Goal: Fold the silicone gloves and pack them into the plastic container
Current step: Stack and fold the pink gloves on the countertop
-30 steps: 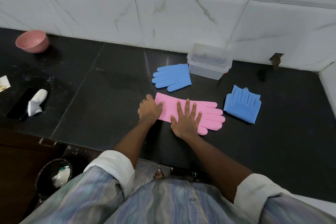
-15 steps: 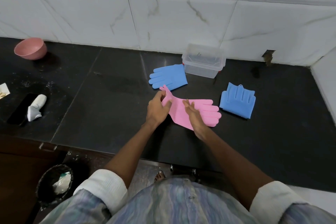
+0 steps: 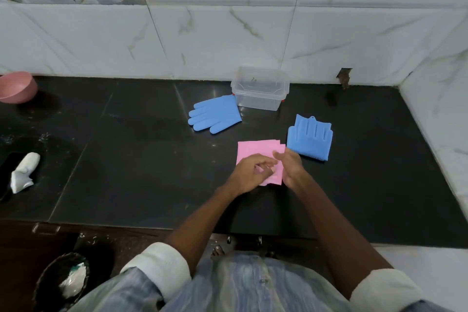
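The pink silicone glove lies folded over on itself on the black counter. My left hand is on its near half, fingers curled and pinching the top layer. My right hand stands on its edge against the glove's right side, thumb resting on top. A blue glove lies flat, its cuff touching the clear plastic container, which stands open by the wall. A second blue glove lies folded, bristle side up, just right of the pink one.
A pink bowl sits at the far left by the wall. A white crumpled item lies on a dark flat object at the left edge. A bin stands on the floor below. Tiled walls close off the back and right.
My left hand carried the pink glove's cuff up and over to the right, so the glove now lies folded in half. My right hand shifted from the glove's middle to its right side.
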